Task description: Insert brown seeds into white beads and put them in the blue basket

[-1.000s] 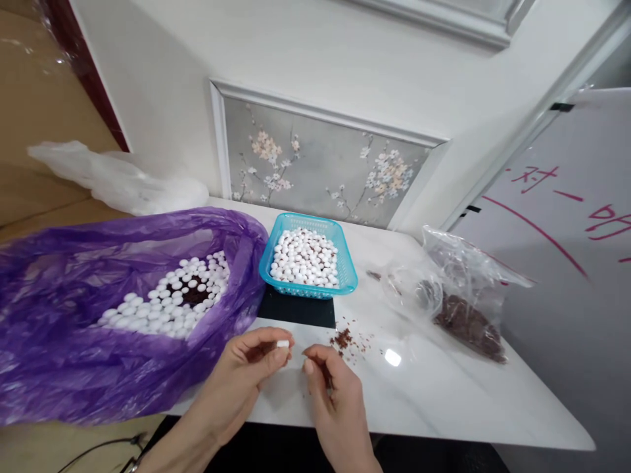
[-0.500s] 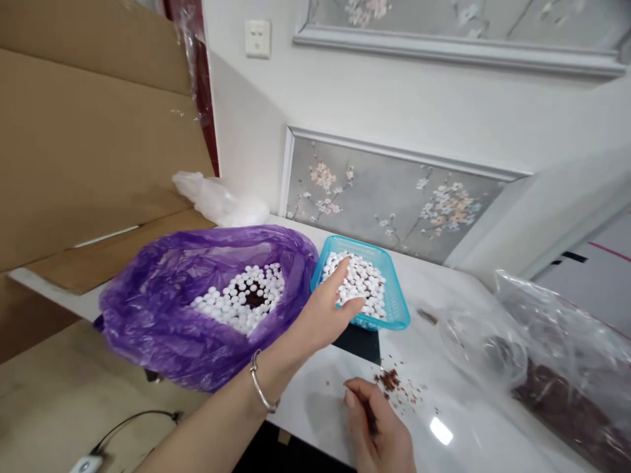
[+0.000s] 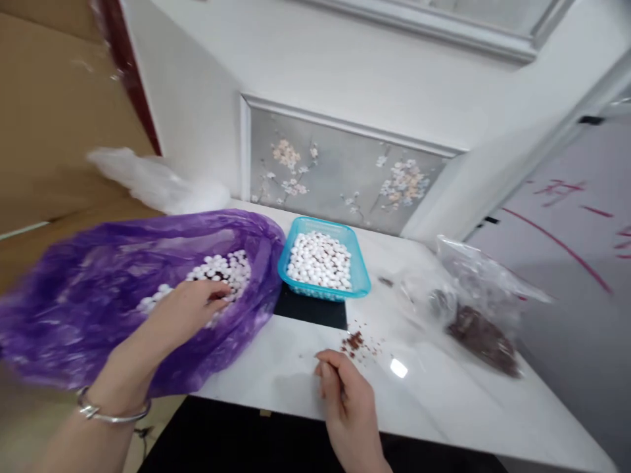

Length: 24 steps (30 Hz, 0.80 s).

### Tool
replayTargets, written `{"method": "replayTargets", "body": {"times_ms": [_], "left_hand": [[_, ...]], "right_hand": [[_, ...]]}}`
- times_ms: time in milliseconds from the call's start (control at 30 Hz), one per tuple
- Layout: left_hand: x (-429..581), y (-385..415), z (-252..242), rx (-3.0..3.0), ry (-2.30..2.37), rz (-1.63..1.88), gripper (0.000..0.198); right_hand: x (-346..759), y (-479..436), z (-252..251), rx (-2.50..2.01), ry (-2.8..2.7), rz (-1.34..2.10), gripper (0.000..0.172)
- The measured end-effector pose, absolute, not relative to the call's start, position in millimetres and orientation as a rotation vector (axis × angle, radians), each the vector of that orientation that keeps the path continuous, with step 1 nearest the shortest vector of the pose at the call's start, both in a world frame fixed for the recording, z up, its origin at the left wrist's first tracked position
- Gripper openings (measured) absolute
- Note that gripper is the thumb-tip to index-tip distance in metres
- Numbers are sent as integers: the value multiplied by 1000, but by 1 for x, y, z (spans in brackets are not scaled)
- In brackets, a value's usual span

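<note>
My left hand [image 3: 194,305], a silver bangle on its wrist, reaches into the purple plastic bag [image 3: 113,263]. Its fingers are bent, with a gap between thumb and forefinger, just over small round white pieces [image 3: 217,266]; nothing shows between them. Dark material is visible among those pieces. My right hand [image 3: 348,401] is closed over the front of the white table, thumb pressed to forefinger; whatever it may hold is hidden. Farther back stands a blue plastic basket [image 3: 362,272], filled with similar white pieces [image 3: 320,259].
Reddish-brown crumbs [image 3: 353,341] lie scattered beyond my right hand. A black flat panel [image 3: 310,310] sits under the basket's front. On the right are a clear bag of brown material [image 3: 483,338] and clear plastic [image 3: 424,295]. Cardboard [image 3: 59,118] rises at left; a framed floral panel [image 3: 340,164] stands behind.
My left hand has moved from above the blue basket leftward into the purple bag, and its fingers are now bent. My right hand stays closed by the crumbs. The view has shifted right.
</note>
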<state>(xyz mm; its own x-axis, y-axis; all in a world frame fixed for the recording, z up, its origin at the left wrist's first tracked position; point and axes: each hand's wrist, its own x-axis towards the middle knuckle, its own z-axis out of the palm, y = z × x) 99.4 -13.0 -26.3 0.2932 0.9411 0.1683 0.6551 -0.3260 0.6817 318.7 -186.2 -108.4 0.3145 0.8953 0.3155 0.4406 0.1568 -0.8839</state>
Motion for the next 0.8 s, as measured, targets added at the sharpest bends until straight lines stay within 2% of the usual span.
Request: {"method": "replayTargets", "body": {"times_ms": [133, 267, 333, 533, 800], "left_hand": [[107, -16, -22, 2158, 1492, 827, 11], [115, -28, -12, 1921, 1514, 1109, 4], [124, -38, -11, 1780, 1472, 1150, 9], [162, -70, -42, 1327, 990, 827, 28], [190, -90, -66, 937, 763, 655, 17]], "right_hand": [[344, -194, -107, -1578, -1236, 345, 21], [380, -200, -105, -1818, -1138, 215, 18], [391, -198, -104, -1885, -1198, 229, 18], [384, -185, -105, -1925, -1291, 209, 18], [380, -182, -104, -1904, -1292, 175, 18]]}}
